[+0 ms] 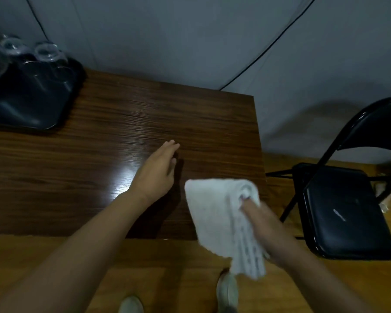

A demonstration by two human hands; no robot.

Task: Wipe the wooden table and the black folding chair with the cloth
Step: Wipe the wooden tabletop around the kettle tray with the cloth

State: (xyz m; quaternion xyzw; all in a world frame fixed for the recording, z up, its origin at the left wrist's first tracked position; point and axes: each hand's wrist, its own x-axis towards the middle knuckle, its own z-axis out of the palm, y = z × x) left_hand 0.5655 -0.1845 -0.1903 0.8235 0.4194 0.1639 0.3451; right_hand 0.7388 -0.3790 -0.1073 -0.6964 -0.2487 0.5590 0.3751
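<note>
The dark wooden table fills the middle of the view, its right edge near the chair. My left hand is stretched out over the tabletop with straight fingers, holding nothing. My right hand grips a folded white cloth above the table's front right corner; the cloth hangs down past the table's front edge. The black folding chair stands unfolded on the floor to the right of the table, its padded seat facing up.
A black tray carrying clear glasses sits on the table's far left. A grey wall with thin black cables runs behind. The floor is wooden, and my shoes show at the bottom.
</note>
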